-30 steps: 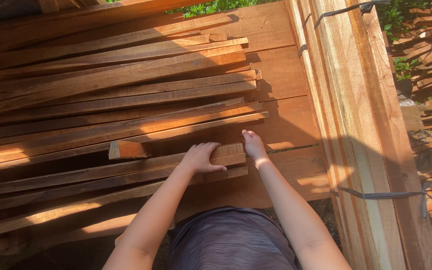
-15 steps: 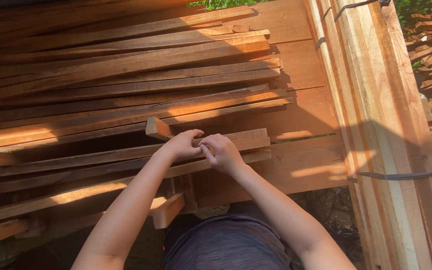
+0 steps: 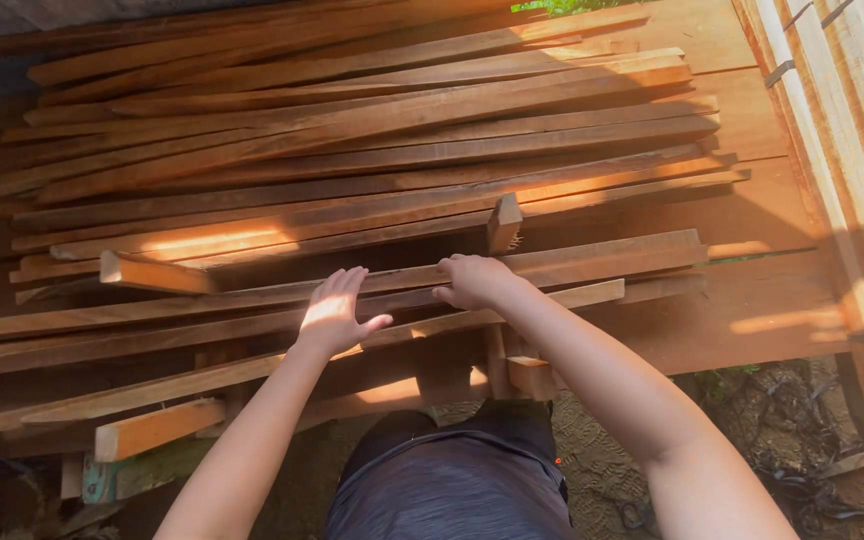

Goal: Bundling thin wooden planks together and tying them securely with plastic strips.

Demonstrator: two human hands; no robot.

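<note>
Resting flat on the stack, the left hand (image 3: 335,318) lies at centre frame with its fingers (image 3: 348,285) extended, slightly spread and the thumb held out to the right; it grips nothing. Sunlight falls across the back of this hand. The palm presses on the long wooden slat (image 3: 572,262) that runs from the left edge of the frame to the right of centre.

The right hand (image 3: 474,281) sits just to the right of the left hand, on the same slat. Its fingers are curled and pressed together over the upper edge of the slat; whether they close fully around it cannot be told, as the fingertips are hidden behind the knuckles.

A short wooden block (image 3: 503,223) stands tilted just above the right hand, its end grain facing the camera. It rests on the slat pile (image 3: 352,130), which fills the upper half of the frame in roughly parallel, left-to-right courses. A second short offcut (image 3: 152,273) lies at left of centre, lit by the sun.

Below the hands, lower slats project toward the camera, including a bright square-ended piece (image 3: 157,428) at lower left. Broad flat boards (image 3: 752,300) underlie the pile at right. Stacked pale planks (image 3: 852,120) run along the right edge of the frame.
</note>
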